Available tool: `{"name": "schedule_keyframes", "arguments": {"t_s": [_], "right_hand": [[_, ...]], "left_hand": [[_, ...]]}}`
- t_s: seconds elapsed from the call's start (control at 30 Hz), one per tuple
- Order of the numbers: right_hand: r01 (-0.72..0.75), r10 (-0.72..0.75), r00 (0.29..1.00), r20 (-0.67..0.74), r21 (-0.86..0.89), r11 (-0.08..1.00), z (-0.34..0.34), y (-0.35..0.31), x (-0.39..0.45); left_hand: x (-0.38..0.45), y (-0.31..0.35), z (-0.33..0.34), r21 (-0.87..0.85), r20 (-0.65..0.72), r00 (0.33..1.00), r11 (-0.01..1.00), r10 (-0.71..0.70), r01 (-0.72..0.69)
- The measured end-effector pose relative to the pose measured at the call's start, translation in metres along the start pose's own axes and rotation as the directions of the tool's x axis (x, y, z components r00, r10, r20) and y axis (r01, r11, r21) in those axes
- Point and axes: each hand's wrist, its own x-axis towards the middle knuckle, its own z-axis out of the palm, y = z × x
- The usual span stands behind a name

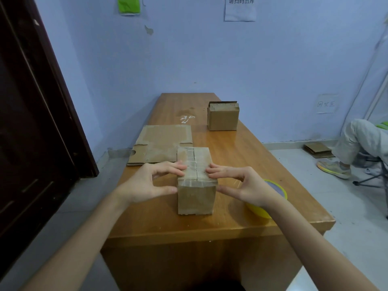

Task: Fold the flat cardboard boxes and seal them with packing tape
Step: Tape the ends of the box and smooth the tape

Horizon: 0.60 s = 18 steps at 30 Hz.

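A folded cardboard box [196, 198] stands on the wooden table [210, 225], its top flaps closed with clear tape along the seam. My left hand [151, 183] holds the box's left top edge, fingers on top and thumb against the side. On the other side my right hand [241, 183] does the same at the right top edge. Behind my right wrist lies a yellow roll of packing tape [264, 206], partly hidden. A flat unfolded cardboard box [161, 141] lies behind and left of the folded one.
A second small cardboard box [223, 116] stands at the table's far right, holding several upright cardboard sheets. A dark door [31, 114] is on the left. At the right a seated person's leg [354, 141] shows, with flat cardboard [318, 150] on the floor.
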Motion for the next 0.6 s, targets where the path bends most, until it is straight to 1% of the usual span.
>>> {"name": "schedule_keyframes", "arguments": {"t_s": [0.07, 0.2, 0.33, 0.4, 0.47, 0.6], "right_hand": [[0.027, -0.027, 0.999, -0.036, -0.016, 1.0, 0.0, 0.0, 0.005], [0.101, -0.11, 0.988, -0.108, -0.086, 0.991, 0.006, 0.002, 0.009], [0.116, -0.121, 0.975, -0.185, -0.038, 0.993, 0.012, 0.005, 0.011], [0.106, -0.104, 0.976, -0.193, 0.003, 0.994, 0.013, 0.005, 0.011], [0.096, -0.088, 0.979, -0.184, 0.033, 0.995, 0.013, 0.005, 0.011], [0.087, -0.081, 0.981, -0.177, 0.028, 0.996, 0.014, 0.004, 0.01]], "left_hand": [[0.001, 0.0, 0.004, 0.025, -0.085, 0.996, 1.0, 0.005, -0.003], [-0.001, -0.003, 0.012, 0.002, -0.195, 0.981, 1.0, 0.025, -0.025], [-0.002, -0.002, 0.026, -0.025, -0.295, 0.954, 0.998, 0.055, -0.065], [-0.001, -0.003, 0.026, -0.053, -0.308, 0.95, 0.996, 0.057, -0.077], [-0.001, -0.003, 0.024, -0.098, -0.293, 0.955, 0.992, 0.047, -0.079], [-0.003, -0.002, 0.023, -0.12, -0.261, 0.965, 0.99, 0.039, -0.072]]}}
